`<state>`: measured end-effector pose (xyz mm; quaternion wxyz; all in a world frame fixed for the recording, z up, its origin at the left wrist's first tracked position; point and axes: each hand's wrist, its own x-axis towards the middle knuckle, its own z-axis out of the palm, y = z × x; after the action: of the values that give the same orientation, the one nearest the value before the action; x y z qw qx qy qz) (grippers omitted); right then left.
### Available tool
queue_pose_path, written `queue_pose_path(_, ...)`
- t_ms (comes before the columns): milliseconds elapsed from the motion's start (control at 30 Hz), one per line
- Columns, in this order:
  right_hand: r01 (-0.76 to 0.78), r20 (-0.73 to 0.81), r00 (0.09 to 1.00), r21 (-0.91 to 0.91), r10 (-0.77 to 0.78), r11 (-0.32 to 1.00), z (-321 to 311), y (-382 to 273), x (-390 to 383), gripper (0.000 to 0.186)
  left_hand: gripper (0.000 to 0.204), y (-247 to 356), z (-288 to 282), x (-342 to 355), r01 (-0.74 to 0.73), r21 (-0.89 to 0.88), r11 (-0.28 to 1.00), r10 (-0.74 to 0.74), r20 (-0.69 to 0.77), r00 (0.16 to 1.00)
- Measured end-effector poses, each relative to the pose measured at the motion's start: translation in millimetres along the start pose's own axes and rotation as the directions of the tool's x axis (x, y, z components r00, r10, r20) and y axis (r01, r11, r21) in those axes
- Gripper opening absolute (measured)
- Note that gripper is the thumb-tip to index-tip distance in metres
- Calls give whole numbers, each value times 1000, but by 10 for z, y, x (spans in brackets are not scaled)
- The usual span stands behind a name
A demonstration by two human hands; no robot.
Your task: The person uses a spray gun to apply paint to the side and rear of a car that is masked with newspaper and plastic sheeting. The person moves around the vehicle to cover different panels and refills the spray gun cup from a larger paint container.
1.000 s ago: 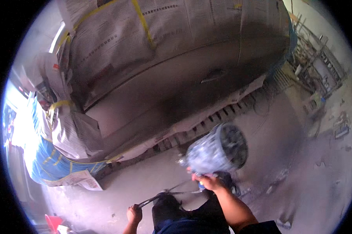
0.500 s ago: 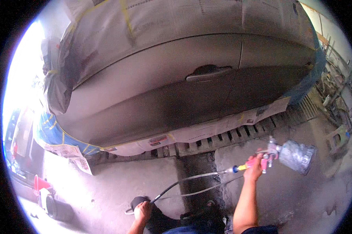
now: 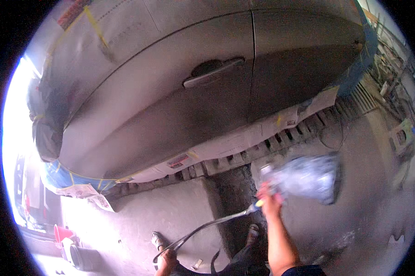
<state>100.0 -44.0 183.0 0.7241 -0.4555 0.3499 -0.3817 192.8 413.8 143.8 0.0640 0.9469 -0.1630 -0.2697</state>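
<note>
Currently, the right hand (image 3: pixel 271 207) is closed around the handle of a red-and-silver metal spray gun (image 3: pixel 273 185); whether a finger presses the trigger, cannot tell. Gun position: in front of the body, over the floor, apart from the car. A large, cylindrical, silvery-grey cup (image 3: pixel 311 178) extends to the right of the gun; its surface is motion-blurred.

The left hand (image 3: pixel 167 261) is low by the left leg, fingers closed on a thin, dark, flexible hose (image 3: pixel 214 222). Hose runs in a shallow arc to a yellow-and-blue fitting (image 3: pixel 257 205) just below the right hand.

Ahead: a grey, curved car side (image 3: pixel 161 119), with 1 dark vertical seam and 1 pale, bar-shaped door handle (image 3: pixel 213 72) over a dark recess. Printed paper sheeting (image 3: pixel 239 143) hangs along its lower edge; blue plastic film (image 3: pixel 352 78) covers the far right end, with yellow tape at several edges.

Below the car, a row of dark slots crosses the grey concrete floor (image 3: pixel 157 202). 2 sandalled feet (image 3: pixel 157 238) stand on either side of the hose. Lower left: a red, flared plastic container (image 3: pixel 61 233) beside a grey, round bucket (image 3: pixel 85 258).
</note>
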Motion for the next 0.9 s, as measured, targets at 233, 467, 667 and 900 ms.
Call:
queue_pose_path(233,69,-516,856,34,-41,997,-464,-367,418,22,15,180,137,132,-449,39,893,443,106,890)
queue_pose_path(467,-503,247,863,508,441,700,411,484,-328,19,28,-97,-1,210,-177,-4,984,177,20,984)
queue_pose_path(667,-140,81,984,-215,160,967,-297,1257,39,17,28,-310,232,406,-177,-7,984,177,72,982)
queue_pose_path(900,-29,-555,831,11,30,1000,-734,640,880,23,33,-748,353,274,-17,239,971,-8,103,995)
